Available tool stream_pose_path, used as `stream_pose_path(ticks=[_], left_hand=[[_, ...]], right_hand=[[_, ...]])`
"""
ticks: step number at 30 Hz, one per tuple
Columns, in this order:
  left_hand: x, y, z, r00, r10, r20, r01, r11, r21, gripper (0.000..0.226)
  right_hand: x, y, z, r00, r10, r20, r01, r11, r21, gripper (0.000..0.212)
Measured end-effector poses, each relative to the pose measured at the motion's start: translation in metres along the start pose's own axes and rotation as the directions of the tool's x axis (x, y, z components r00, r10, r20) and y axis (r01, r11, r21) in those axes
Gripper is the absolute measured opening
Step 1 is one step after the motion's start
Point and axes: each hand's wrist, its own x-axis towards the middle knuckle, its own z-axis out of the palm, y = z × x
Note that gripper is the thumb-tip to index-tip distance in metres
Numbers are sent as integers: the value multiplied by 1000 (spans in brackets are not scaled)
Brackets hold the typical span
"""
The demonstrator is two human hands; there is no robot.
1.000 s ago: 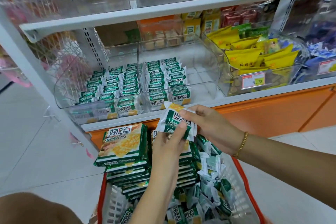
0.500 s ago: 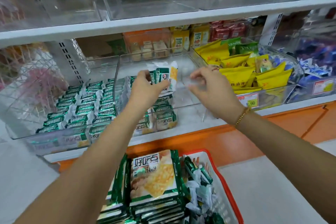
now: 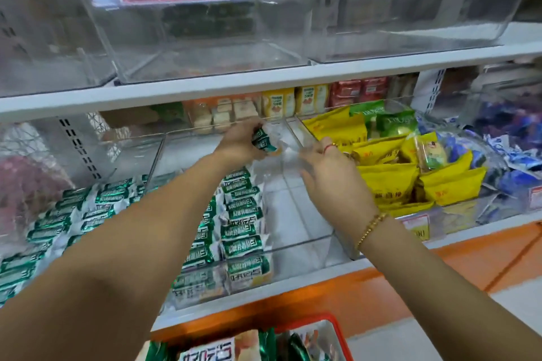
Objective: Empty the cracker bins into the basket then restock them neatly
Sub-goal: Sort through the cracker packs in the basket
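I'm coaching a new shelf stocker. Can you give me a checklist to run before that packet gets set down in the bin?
1. Packet gripped by left hand: ok, fingers curl round it.
2. Room in bin: ok, its right part is bare.
3. Rows in it lined up: ok.
4. Right hand off the bin wall: cannot tell, fingertips blurred behind clear plastic.
5. Basket holds more stock: ok.

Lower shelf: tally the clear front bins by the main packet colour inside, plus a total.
Green cracker bins: 2
Yellow packet bin: 1
Blue packet bin: 1
Total: 4
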Motion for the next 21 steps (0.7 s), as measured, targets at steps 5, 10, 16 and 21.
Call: stream_pose_path(ticks=[5,10,16,21], left_hand=[[8,-16,2,989,-7,145,-4,997,75,59],[21,-11,18,968,-52,246,-25,954,299,43],[34,-3,47,955,-172,243,-4,810,587,24],[32,-12,53,982,-125,141,24,827,562,48]], right_hand=[[6,2,6,999,34,-5,-34,999,41,28],[7,1,9,1000,26,-8,-25,998,53,25],[6,4,8,1000,-8,-16,8,998,56,21],[3,8,3,996,-83,-18,84,996,31,24]])
